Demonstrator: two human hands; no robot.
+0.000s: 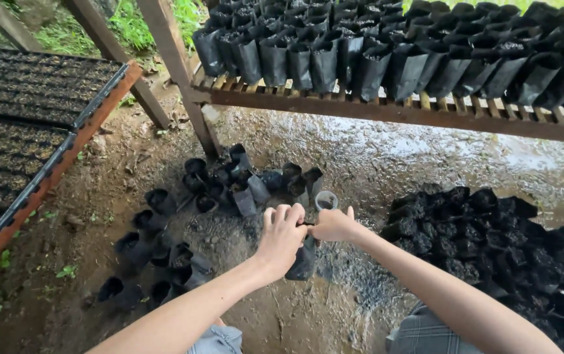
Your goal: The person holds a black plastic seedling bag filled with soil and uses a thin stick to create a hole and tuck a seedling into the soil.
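Both hands, left hand [282,237] and right hand [331,225], clamp the black nursery bag's [304,259] rim, stretching its mouth open above the soil-strewn ground [334,308].

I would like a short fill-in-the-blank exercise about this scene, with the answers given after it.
1. The left hand and the right hand together hold a small ____ plastic bag.
2. The filled bags stand in rows on a ____ bench.
3. The seedling trays lie on the ____ side of the picture.
4. The pile of bags lies on the ground beside the ____ arm.

Missing words: black; wooden; left; right
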